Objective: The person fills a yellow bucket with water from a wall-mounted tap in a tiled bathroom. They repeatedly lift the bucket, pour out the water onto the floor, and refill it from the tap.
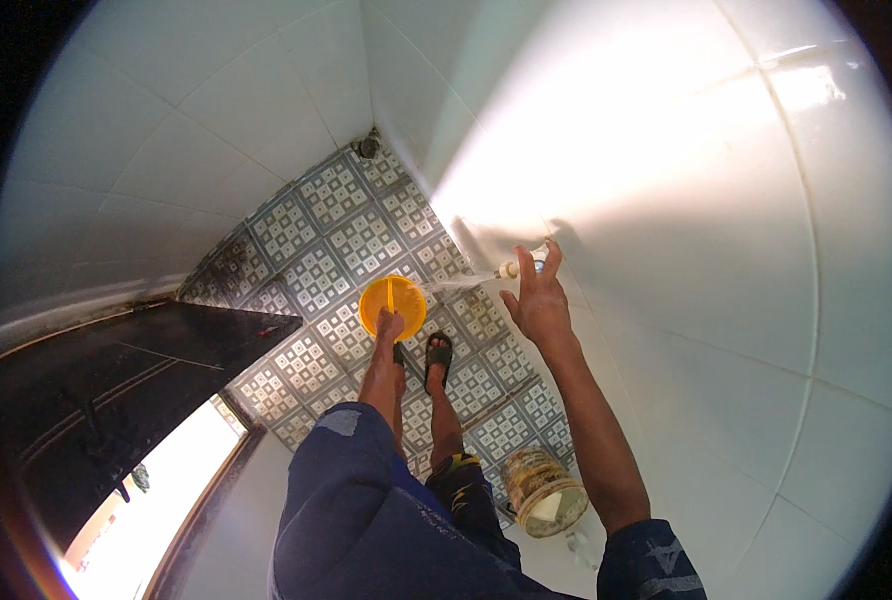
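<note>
My left hand (390,324) is closed round the handle of a small yellow plastic bucket (415,318), which hangs above the tiled floor in front of my feet. A tap (508,270) juts from the white wall on the right. Water (458,283) sprays leftward from its spout toward the bucket's rim. At the tap, my right hand (541,305) has its fingers spread, the thumb held apart, and the tap's head shows between the fingertips. Whether the fingers press on it, I cannot tell.
A stained bucket-like container (538,488) stands by the right wall near my legs. A dark door (146,370) stands at the left beside a bright doorway (171,500). A dark round fitting (369,146) sits in the far corner of the patterned floor (316,280). Sandalled feet (439,352) are below me.
</note>
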`<action>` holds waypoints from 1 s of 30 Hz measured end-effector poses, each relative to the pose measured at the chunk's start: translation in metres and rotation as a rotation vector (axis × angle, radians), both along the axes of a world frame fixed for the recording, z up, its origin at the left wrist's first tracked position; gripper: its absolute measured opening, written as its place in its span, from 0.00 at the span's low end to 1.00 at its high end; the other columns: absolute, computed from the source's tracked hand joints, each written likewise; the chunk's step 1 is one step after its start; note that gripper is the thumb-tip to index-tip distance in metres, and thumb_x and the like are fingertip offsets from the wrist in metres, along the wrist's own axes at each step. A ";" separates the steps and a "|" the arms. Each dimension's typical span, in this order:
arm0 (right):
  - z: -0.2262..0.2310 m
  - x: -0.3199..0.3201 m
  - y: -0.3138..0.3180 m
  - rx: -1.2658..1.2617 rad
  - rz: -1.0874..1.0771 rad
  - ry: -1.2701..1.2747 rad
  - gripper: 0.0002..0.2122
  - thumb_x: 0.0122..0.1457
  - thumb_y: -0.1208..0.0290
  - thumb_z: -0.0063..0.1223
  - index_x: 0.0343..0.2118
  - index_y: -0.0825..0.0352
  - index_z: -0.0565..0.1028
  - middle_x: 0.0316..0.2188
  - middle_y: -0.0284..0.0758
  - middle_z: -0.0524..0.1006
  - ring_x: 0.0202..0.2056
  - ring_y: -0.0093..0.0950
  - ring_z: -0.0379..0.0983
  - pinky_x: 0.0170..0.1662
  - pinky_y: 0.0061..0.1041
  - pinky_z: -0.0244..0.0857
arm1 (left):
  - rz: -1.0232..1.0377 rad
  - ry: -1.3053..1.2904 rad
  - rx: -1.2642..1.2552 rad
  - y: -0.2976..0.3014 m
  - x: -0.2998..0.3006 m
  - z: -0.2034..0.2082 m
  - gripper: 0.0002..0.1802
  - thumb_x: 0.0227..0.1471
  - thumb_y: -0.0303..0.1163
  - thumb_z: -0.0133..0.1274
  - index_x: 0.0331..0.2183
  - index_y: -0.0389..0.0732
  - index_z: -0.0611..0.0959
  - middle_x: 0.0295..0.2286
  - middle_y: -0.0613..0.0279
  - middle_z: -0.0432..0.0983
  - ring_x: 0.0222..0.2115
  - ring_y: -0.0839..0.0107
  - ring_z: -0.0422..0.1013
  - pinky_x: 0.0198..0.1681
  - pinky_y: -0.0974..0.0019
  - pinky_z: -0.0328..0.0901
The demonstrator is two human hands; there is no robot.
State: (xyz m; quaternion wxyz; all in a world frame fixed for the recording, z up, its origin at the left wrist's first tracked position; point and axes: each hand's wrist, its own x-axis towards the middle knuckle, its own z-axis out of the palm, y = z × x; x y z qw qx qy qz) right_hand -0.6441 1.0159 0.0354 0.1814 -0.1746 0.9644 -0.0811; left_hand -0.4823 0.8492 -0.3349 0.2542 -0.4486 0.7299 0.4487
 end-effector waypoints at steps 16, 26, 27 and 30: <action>-0.003 -0.002 -0.010 0.007 0.064 -0.013 0.31 0.49 0.71 0.57 0.54 0.62 0.54 0.54 0.54 0.44 0.37 0.51 0.70 0.41 0.40 0.69 | -0.002 0.126 -0.227 -0.009 0.016 -0.064 0.11 0.50 0.38 0.46 0.28 0.40 0.74 0.20 0.58 0.72 0.24 0.61 0.71 0.24 0.56 0.64; 0.003 -0.005 0.000 0.000 0.093 -0.007 0.28 0.51 0.71 0.54 0.53 0.63 0.55 0.52 0.55 0.47 0.36 0.53 0.70 0.38 0.40 0.70 | 0.090 0.033 -0.070 0.004 -0.011 0.004 0.13 0.50 0.35 0.45 0.32 0.34 0.75 0.31 0.40 0.74 0.35 0.47 0.71 0.32 0.53 0.66; 0.000 -0.004 0.001 -0.016 0.102 -0.005 0.27 0.51 0.71 0.53 0.53 0.63 0.55 0.52 0.55 0.47 0.35 0.53 0.70 0.38 0.40 0.70 | 0.071 0.025 -0.073 0.006 -0.006 -0.006 0.14 0.49 0.36 0.46 0.33 0.35 0.75 0.32 0.41 0.74 0.35 0.48 0.71 0.33 0.52 0.66; 0.003 -0.003 -0.014 -0.067 0.137 -0.011 0.25 0.53 0.71 0.51 0.53 0.62 0.56 0.51 0.54 0.50 0.34 0.52 0.71 0.37 0.41 0.70 | 0.027 0.037 -0.155 -0.020 0.021 -0.042 0.18 0.49 0.40 0.47 0.37 0.35 0.74 0.32 0.43 0.74 0.35 0.49 0.71 0.36 0.52 0.65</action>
